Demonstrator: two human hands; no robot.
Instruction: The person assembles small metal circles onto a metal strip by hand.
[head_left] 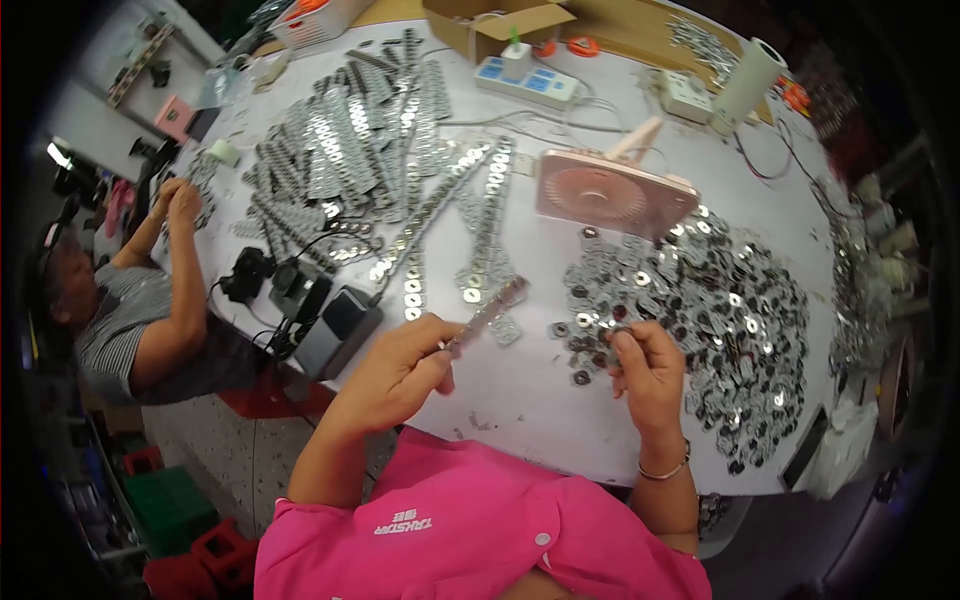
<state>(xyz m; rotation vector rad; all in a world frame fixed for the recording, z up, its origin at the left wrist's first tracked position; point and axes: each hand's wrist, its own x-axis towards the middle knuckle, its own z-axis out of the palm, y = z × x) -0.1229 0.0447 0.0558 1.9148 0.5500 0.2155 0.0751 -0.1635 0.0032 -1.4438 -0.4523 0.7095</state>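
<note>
On the fan's (600, 190) near side, left fingers (428, 374) pinch a strip (488, 314); right fingers (631, 352) nearly meet at loose parts (735, 335), any hold unclear.

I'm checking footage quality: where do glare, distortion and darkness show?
In the head view, glints speckle the metal strips and pile of small parts; the head view curves the table at its edges and blackens the corners; in the head view, the held strip looks slightly soft.

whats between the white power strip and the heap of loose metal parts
In the head view, a pink fan and some cable lie between the power strip and the heap.
</note>
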